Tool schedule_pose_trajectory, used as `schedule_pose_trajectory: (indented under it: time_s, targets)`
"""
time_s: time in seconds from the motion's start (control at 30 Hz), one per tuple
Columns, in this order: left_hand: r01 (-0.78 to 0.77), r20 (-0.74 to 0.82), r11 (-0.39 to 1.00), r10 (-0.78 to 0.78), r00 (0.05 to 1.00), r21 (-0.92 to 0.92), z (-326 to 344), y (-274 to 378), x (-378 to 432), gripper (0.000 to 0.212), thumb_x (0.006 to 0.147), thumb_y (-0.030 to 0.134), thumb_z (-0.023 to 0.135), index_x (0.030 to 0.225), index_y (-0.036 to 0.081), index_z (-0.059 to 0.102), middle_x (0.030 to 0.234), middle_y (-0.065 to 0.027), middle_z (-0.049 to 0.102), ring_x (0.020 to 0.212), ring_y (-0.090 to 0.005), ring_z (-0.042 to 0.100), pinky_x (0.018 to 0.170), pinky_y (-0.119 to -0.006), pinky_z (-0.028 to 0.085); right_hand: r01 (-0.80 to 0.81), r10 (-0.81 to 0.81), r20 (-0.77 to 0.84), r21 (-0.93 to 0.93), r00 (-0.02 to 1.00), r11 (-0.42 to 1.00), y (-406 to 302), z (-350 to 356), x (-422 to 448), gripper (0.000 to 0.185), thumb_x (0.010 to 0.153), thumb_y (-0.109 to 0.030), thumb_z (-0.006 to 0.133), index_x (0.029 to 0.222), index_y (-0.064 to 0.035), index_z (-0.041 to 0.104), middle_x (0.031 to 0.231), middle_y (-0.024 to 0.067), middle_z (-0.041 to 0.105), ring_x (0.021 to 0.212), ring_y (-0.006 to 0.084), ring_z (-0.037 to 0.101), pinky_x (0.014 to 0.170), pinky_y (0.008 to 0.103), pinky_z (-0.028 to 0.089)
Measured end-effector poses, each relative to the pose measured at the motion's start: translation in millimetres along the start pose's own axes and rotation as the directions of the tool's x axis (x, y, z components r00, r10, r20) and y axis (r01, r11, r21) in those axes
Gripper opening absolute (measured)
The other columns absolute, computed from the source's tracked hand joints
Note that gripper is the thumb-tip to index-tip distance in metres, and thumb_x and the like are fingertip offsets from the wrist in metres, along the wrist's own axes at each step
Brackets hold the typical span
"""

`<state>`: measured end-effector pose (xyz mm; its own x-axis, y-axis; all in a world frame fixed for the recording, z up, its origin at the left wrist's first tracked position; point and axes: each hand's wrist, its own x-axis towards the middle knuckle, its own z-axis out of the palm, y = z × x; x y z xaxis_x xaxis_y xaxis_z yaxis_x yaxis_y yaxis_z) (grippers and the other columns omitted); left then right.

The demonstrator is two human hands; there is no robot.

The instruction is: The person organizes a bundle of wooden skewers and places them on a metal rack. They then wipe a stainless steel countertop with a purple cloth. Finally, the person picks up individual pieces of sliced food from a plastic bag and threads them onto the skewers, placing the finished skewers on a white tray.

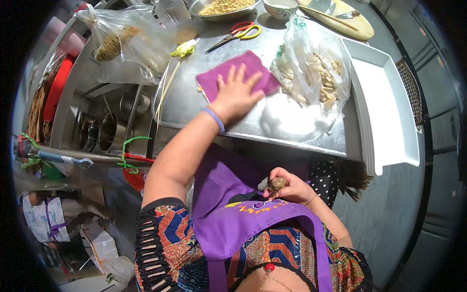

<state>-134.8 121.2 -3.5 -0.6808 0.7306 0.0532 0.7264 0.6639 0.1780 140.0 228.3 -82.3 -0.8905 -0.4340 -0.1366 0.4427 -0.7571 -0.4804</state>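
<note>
My left hand (237, 93) lies palm down with spread fingers on a folded magenta cloth (255, 65), on the metal work surface (182, 109). Close to my apron, my right hand (292, 188) holds a small brownish lump (278, 184) between bent fingers; a grey thing (263, 183) shows beside it. What the lump is, I cannot tell. Beyond the cloth lie scissors (237, 34) with one red and one yellow handle. A clear plastic bag (310, 69) with pale sliced pieces stands right of the cloth. Thin wooden skewers (169, 84) with a yellow-green food piece (184, 48) lie to its left.
White stacked trays (386, 106) stand at the right edge. At the back are a metal bowl (195, 9) of yellowish bits, a patterned bowl (281, 12) and an oval board (350, 25). A knotted plastic bag (124, 47) sits at the left, above metal pots (107, 133).
</note>
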Motion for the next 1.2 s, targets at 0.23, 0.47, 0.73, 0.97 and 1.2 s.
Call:
schedule_pose_trajectory:
  time_s: [0.23,0.47,0.73,0.97,1.2]
  targets:
    - [0.396,-0.091,0.917,-0.398,0.913,-0.038,13.2,-76.7,72.6,0.064,0.09,0.05,0.046,0.144,0.017,0.039,0.154,-0.0134,0.025,0.143,-0.033,0.017,0.113,-0.057,0.012,-0.098,0.085,-0.079,-0.175,0.993,0.98,0.9,-9.6,0.9,0.031,0.085,-0.011,0.066,0.111,-0.0066,0.05,0.1,0.0122,0.065,0.096,0.018,0.063,0.087,0.0311,0.05]
    - [0.612,-0.13,0.782,-0.623,0.771,-0.119,14.0,-84.8,32.0,0.067,0.092,0.041,0.045,0.142,-0.002,0.033,0.153,-0.023,0.022,0.144,-0.0355,0.015,0.115,-0.047,0.014,-0.063,0.032,-0.095,-0.34,0.995,0.939,5.7,-21.6,-8.2,0.025,0.085,-0.013,0.064,0.107,-0.0067,0.056,0.096,0.0041,0.061,0.087,0.0125,0.059,0.081,0.026,0.048]
    - [0.185,-0.3,0.981,-0.161,0.94,0.052,16.3,-30.6,-144.3,0.04,0.087,0.01,0.054,0.124,-0.005,0.051,0.132,-0.0288,0.047,0.123,-0.043,0.044,0.104,-0.046,0.036,-0.156,0.111,-0.149,-0.338,0.983,0.928,6.6,1.7,-20.4,0.019,0.082,-0.009,0.065,0.1,-0.0067,0.06,0.085,0.0003,0.059,0.074,0.0074,0.055,0.067,0.0227,0.047]
    - [-0.11,-0.646,0.963,-0.08,0.759,-0.247,-60.0,18.3,-144.5,0.038,0.077,-0.005,0.055,0.111,0.009,0.062,0.096,-0.0145,0.062,0.086,-0.0344,0.061,0.076,-0.037,0.051,-0.155,0.04,-0.217,-0.546,0.975,0.824,22.5,1.4,-17.1,0.017,0.078,-0.005,0.073,0.086,-0.0081,0.058,0.074,-0.0033,0.057,0.065,0.0055,0.053,0.058,0.0215,0.043]
    - [0.094,-0.367,0.995,-0.082,0.927,0.015,-24.9,16.2,-50.3,0.076,0.078,0.039,0.069,0.143,0.016,0.037,0.15,-0.0256,0.02,0.137,-0.0428,0.021,0.106,-0.064,0.02,-0.251,0.228,-0.118,-0.622,0.967,0.742,44.3,-36.7,-19.0,0.014,0.089,-0.012,0.064,0.099,-0.0037,0.066,0.092,0.0019,0.066,0.085,0.0078,0.059,0.079,0.0223,0.048]
